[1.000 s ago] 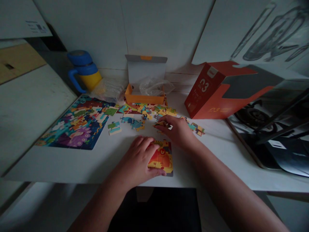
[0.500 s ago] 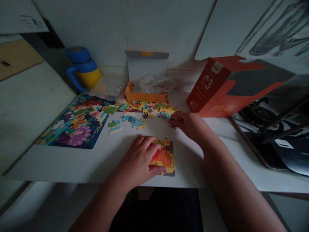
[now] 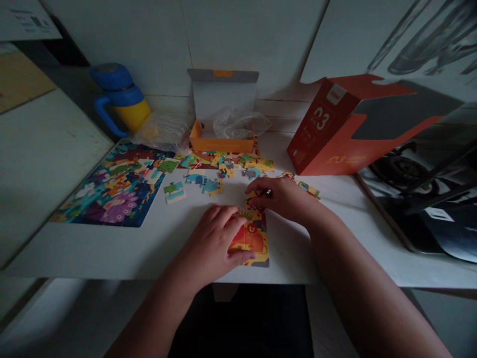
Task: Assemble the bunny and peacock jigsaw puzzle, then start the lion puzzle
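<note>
My left hand is curved over a small joined section of jigsaw puzzle, yellow and orange with a lion on it, near the table's front edge. Its thumb and fingers press on the section from the left and hide part of it. Just beyond the section's top edge, my right hand pinches a dark and yellow puzzle piece, partly covered by its fingers. Several loose pieces lie farther back, among them blue pieces and a green-and-blue piece.
A colourful sea-scene puzzle board lies at left. Behind stand a blue and yellow flask, a clear plastic bag and an open orange box with plastic inside. A big red box and a black stove are at right.
My right hand has brought the pinched piece left and nearer, from the loose pieces to the top of the lion section. My left hand stays on that section.
</note>
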{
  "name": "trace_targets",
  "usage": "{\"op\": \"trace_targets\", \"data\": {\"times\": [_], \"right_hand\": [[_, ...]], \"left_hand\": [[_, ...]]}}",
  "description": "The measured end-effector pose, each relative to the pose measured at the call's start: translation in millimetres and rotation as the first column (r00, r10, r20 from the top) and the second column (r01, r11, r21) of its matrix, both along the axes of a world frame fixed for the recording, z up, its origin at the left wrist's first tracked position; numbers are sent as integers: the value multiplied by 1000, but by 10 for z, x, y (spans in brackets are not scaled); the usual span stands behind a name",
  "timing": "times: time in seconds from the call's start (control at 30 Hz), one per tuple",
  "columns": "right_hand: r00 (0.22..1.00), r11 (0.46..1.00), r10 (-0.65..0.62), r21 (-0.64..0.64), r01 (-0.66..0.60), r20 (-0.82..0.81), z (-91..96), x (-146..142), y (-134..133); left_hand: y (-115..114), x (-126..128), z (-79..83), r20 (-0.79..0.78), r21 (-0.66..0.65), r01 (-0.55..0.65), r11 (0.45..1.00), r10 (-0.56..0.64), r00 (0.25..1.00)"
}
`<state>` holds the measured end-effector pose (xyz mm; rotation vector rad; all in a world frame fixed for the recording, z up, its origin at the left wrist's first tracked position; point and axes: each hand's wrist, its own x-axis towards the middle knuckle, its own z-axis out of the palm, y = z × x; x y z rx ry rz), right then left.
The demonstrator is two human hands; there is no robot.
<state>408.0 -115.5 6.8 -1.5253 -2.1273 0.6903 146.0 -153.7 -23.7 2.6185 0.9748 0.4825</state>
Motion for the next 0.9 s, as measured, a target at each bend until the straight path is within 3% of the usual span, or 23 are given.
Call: {"op": "trace_targets", "data": {"times": [0.2, 0.5, 0.67, 0.9], "right_hand": [[999, 999, 14, -37, -12, 40, 0, 24, -6], [996, 999, 35, 18, -37, 81, -75, -41, 29], [983, 989, 93, 97, -110, 159, -109, -55, 84], [978, 991, 82, 86, -100, 189, -176, -41, 118]], "left_hand": [[8, 6, 1, -5, 4, -1, 1000, 1, 1000], [-3, 5, 12, -20, 9, 3, 1000, -3, 1000], [2, 2, 3, -13, 14, 5, 1000, -4, 1000], [6, 3, 26, 0, 4, 7, 1000, -7, 1000]]}}
